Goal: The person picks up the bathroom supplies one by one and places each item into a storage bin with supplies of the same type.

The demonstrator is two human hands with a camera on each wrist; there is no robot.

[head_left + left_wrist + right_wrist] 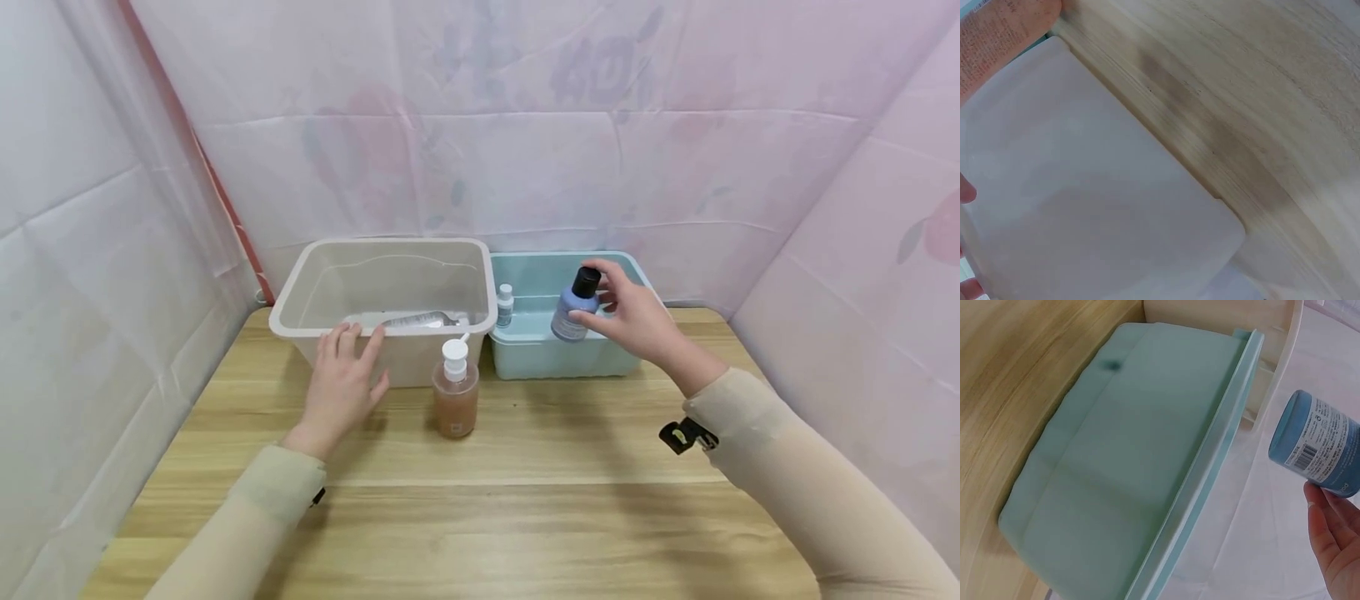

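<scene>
My right hand (626, 312) holds a blue bottle (573, 307) with a black cap over the front rim of the light blue bin (558, 354). The right wrist view shows the blue bottle (1316, 445) from below, above the blue bin (1135, 469), with a fingertip (1329, 519) under it. My left hand (343, 385) lies with straight fingers against the front wall of the white bin (285, 321) and holds nothing. A pump bottle (455, 392) of orange liquid stands on the table beside that hand. The white bin's wall (1097, 206) fills the left wrist view.
Inside the white bin lies a silver tube (420, 320). A small white-capped bottle (505, 305) stands in the blue bin's left corner. The bins sit side by side at the back of the wooden table (525, 500). Pale sheeting (525, 125) closes in three sides.
</scene>
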